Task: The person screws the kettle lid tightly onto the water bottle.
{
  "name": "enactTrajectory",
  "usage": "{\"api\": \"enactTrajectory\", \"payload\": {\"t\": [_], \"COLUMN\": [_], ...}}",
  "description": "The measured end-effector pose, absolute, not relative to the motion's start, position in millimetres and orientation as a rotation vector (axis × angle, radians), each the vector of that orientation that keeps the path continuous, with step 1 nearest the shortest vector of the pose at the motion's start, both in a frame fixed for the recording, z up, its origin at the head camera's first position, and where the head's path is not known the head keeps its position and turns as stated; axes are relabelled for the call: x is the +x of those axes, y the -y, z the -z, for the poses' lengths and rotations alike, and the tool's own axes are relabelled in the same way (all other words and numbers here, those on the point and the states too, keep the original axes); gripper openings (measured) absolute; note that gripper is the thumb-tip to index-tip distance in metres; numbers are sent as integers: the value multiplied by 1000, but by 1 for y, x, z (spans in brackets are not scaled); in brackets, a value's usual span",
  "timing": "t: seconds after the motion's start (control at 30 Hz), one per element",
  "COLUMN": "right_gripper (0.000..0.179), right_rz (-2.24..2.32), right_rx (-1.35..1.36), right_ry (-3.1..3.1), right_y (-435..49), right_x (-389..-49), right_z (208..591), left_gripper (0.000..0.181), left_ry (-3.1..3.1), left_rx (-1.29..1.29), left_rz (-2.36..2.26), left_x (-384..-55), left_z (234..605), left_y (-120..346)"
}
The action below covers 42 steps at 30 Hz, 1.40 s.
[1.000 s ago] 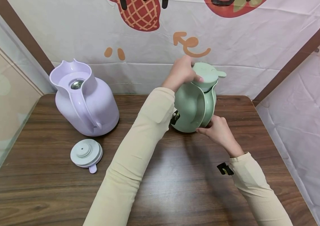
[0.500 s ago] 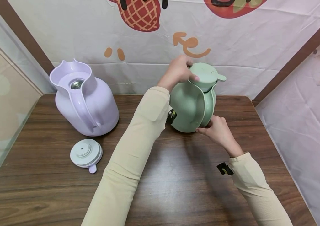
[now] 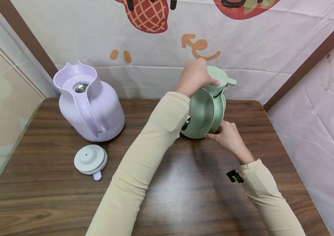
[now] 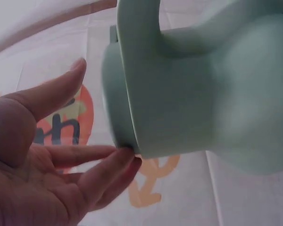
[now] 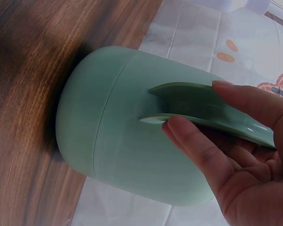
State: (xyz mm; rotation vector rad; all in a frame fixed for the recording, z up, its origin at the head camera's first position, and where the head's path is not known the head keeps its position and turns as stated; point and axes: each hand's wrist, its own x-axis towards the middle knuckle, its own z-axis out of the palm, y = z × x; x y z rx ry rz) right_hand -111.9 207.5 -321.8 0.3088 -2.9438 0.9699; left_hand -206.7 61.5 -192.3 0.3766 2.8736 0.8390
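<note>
A green thermos jug (image 3: 197, 114) stands upright at the back right of the table. Its round lid (image 3: 221, 77), with a small tab pointing right, sits in the top opening. My left hand (image 3: 194, 76) is over the lid; in the left wrist view its fingertips touch the lid's lower edge, while the thumb (image 4: 61, 92) stands apart from it. Lower down, my right hand (image 3: 229, 139) pinches the jug's handle (image 5: 198, 101) between thumb and fingers, near the handle's lower end.
At the back left stands a lilac thermos jug (image 3: 105, 105), its top open. In front of it a lid (image 3: 88, 160) lies upside down, grey underside up and lilac tab toward me. A printed cloth (image 3: 90, 32) hangs behind the wooden table (image 3: 167, 209).
My left hand shifted slightly left along the lid, then back to the right, further over it. The right hand stays on the handle; both jugs stand where they were.
</note>
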Motion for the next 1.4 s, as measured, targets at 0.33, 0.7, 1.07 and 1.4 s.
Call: {"api": "enactTrajectory", "payload": {"t": [0.33, 0.7, 1.07, 1.4], "right_gripper": [21, 22, 24, 25], "right_rz": [-964, -959, -967, -965], "right_rx": [315, 319, 317, 321], "right_ry": [2934, 2927, 2925, 2921], "right_y": [-209, -209, -208, -209], "right_x": [-115, -114, -113, -112], "right_z": [323, 323, 323, 324], "left_gripper": [48, 55, 34, 33], "left_ry": [-2941, -2870, -2801, -2756], "left_rx": [346, 341, 367, 448], "left_rz": [-743, -824, -973, -1033], "left_x": [-207, -214, -216, -221], "left_z": [196, 198, 200, 204], "left_y": [-70, -63, -55, -46]}}
